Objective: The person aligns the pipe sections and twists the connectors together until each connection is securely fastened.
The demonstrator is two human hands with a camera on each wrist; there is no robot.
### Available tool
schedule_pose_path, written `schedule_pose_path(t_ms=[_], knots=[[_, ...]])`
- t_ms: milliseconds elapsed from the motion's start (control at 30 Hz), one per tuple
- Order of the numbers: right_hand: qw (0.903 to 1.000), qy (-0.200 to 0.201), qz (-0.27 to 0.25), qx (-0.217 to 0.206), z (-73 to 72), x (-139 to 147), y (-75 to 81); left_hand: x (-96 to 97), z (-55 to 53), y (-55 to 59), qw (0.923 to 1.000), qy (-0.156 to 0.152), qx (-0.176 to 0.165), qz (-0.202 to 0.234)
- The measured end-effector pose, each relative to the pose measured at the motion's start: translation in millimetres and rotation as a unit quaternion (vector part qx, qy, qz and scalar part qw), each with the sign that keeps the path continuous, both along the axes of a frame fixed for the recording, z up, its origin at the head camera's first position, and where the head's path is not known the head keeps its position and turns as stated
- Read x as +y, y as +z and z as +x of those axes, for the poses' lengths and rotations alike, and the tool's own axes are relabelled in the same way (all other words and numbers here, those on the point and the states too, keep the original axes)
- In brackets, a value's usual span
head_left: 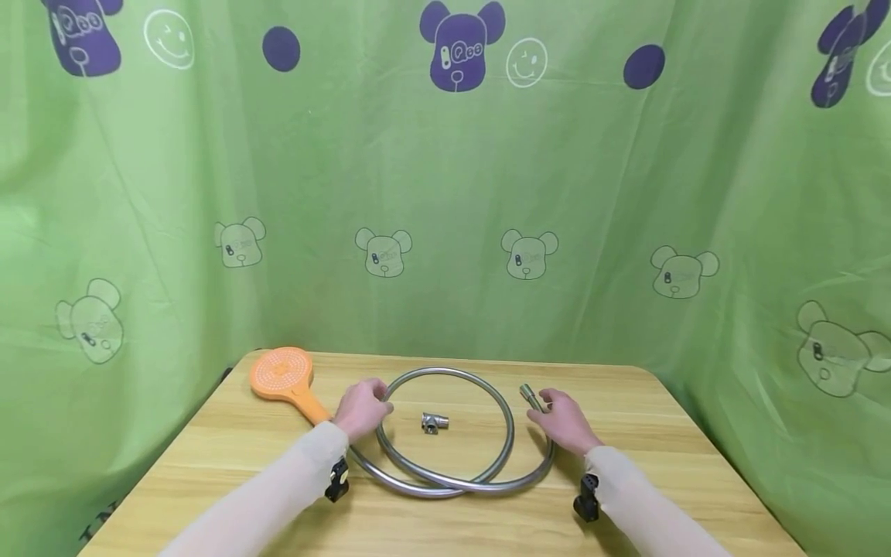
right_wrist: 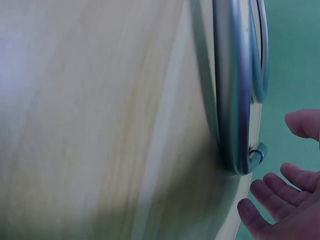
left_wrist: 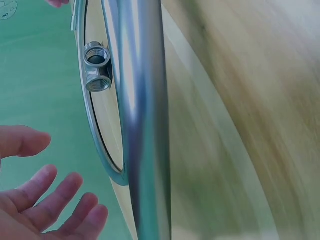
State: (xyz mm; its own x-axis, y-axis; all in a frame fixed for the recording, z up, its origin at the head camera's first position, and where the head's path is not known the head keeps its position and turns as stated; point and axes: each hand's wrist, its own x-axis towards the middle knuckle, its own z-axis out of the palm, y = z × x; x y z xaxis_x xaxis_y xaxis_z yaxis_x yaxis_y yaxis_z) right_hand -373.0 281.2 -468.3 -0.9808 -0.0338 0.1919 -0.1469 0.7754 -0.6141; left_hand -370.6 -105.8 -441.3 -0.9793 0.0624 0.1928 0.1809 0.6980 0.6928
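A silver metal shower hose (head_left: 511,424) lies looped on the wooden table. Its near end runs to the handle of an orange shower head (head_left: 281,373) at the left. Inside the loop sits a small chrome tee fitting (head_left: 434,422), its threaded openings visible in the left wrist view. My left hand (head_left: 362,408) hovers by the loop's left side, over the handle's lower end, fingers spread and relaxed around nothing. At the right, my right hand (head_left: 565,422) is beside the hose's free end with its metal connector (head_left: 527,391); its fingers are loosely bent and hold nothing.
The wooden table (head_left: 661,433) narrows toward its far edge. A green curtain (head_left: 452,170) with printed bear heads surrounds it at the back and both sides. Small black devices are strapped at both wrists, including a left wrist camera (head_left: 337,480).
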Motion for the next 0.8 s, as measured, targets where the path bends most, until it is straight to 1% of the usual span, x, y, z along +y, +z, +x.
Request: schedule_pose_path(t_ms=[167,300,433,600,667,800], knots=[[0.9997,-0.009,0.008,-0.02,-4.7,7,-5.9,6.1,1.2,0.6,0.9997,-0.021,0.004,-0.01],[0.9994,-0.009,0.018,-0.028,-9.4,10,-7.4,9.1,2.8,2.2,0.9996,-0.023,0.006,-0.013],[0.999,-0.006,0.03,-0.031,-14.2,10,-5.1,9.8,3.9,2.6,0.9996,-0.024,0.009,-0.011],[0.998,-0.001,0.048,-0.041,-18.0,10,-3.5,11.3,4.0,1.1,0.9995,-0.033,-0.001,-0.001],[0.9977,0.003,0.055,-0.04,-18.6,10,-3.6,12.1,3.4,-0.6,0.9994,-0.034,-0.007,0.001],[0.997,0.014,0.067,-0.035,-21.0,10,-6.5,13.7,1.8,-4.2,0.9991,-0.041,-0.008,0.001]])
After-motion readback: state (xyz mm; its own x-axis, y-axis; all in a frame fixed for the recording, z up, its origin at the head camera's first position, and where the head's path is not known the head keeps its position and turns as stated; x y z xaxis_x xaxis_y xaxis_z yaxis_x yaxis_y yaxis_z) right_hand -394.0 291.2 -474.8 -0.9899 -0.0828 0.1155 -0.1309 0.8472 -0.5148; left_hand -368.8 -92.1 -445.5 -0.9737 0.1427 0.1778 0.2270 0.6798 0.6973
